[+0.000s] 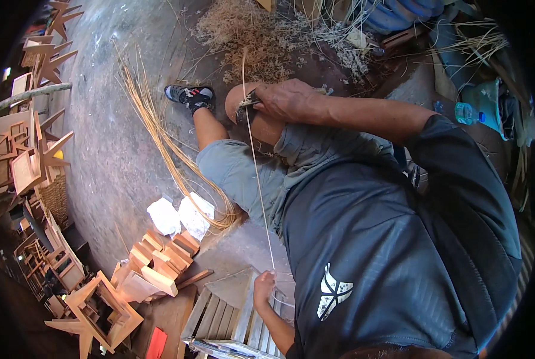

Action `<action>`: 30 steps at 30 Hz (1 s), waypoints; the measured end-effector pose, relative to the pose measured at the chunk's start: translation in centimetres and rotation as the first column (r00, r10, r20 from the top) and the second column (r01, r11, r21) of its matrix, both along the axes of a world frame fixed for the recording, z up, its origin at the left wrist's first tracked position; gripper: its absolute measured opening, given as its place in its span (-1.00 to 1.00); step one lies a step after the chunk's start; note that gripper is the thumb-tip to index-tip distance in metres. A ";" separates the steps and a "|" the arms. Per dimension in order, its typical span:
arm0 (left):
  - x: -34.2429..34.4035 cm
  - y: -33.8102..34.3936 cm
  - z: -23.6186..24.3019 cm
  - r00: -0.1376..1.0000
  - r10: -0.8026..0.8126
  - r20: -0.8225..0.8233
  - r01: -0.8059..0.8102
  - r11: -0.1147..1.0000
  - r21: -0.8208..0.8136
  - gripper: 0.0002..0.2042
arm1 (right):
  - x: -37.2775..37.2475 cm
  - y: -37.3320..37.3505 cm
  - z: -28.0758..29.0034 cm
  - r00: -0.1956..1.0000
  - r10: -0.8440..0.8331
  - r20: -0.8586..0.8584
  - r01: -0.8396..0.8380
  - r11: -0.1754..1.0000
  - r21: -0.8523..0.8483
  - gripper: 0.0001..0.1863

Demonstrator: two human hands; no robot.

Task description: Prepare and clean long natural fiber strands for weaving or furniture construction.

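A long thin pale strip of cane or rattan (257, 164) runs taut from my left hand, up across my leg to my raised knee. My left hand (264, 291), low by my side next to a slatted wooden seat (216, 317), is closed round the strip's near end. My right hand (285, 100) is closed at the knee, pressing down where the strip passes. Under its fingers lies a dark pad (248, 109) with pale shavings on it. Whatever else the right hand grips is hidden by the fingers. The strip's far end sticks up beyond the knee.
A bundle of cane strips (160, 134) lies on the floor to my left, by two white crumpled pieces (181, 215). Wooden blocks (163, 260) and a wooden stool frame (100, 311) stand nearer. Curly shavings (249, 36) heap ahead; a plastic bottle (468, 113) lies right.
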State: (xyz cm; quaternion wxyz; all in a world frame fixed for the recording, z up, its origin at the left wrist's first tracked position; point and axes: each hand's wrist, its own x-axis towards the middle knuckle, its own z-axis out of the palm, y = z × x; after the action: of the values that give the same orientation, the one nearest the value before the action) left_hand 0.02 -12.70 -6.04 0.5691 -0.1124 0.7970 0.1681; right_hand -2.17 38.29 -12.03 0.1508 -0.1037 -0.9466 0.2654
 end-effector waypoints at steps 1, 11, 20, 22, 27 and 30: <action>-0.8 -1.4 -1.7 1.000 0.011 -0.010 -0.011 1.000 0.001 -0.76 | -0.2 -0.2 0.2 0.999 0.012 -0.030 -0.012 1.000 -0.021 -0.73; -11.6 34.6 -1.4 0.791 -0.044 -0.610 0.367 0.832 0.417 -0.63 | 1.0 -1.3 0.7 0.998 -0.057 -0.015 0.056 0.998 -0.041 -0.73; -9.2 29.0 -3.6 0.712 -0.091 -0.696 0.521 0.734 0.436 -0.66 | 0.7 0.7 -0.6 0.996 -0.078 0.045 0.079 0.997 -0.014 -0.75; -8.3 23.9 -3.3 0.846 -0.068 -0.530 0.349 0.821 0.452 -0.67 | 0.2 1.0 -1.2 0.993 -0.105 0.056 0.103 0.994 0.037 -0.70; -4.2 11.8 -1.2 0.953 0.239 -0.189 -0.132 0.883 0.450 -0.66 | -1.0 1.7 -2.9 0.994 -0.106 0.037 0.107 0.994 -0.017 -0.69; -1.9 8.1 1.3 0.936 0.351 0.036 -0.322 0.810 0.490 -0.71 | -1.9 1.6 -0.9 0.984 -0.077 0.159 0.095 0.989 -0.109 -0.65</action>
State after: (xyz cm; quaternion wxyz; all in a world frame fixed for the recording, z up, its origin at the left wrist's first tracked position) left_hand -1.87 -4.57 -4.74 0.5172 -0.0996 0.7117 0.4649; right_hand -4.03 39.91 -12.93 0.0819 -0.1732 -0.9330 0.3046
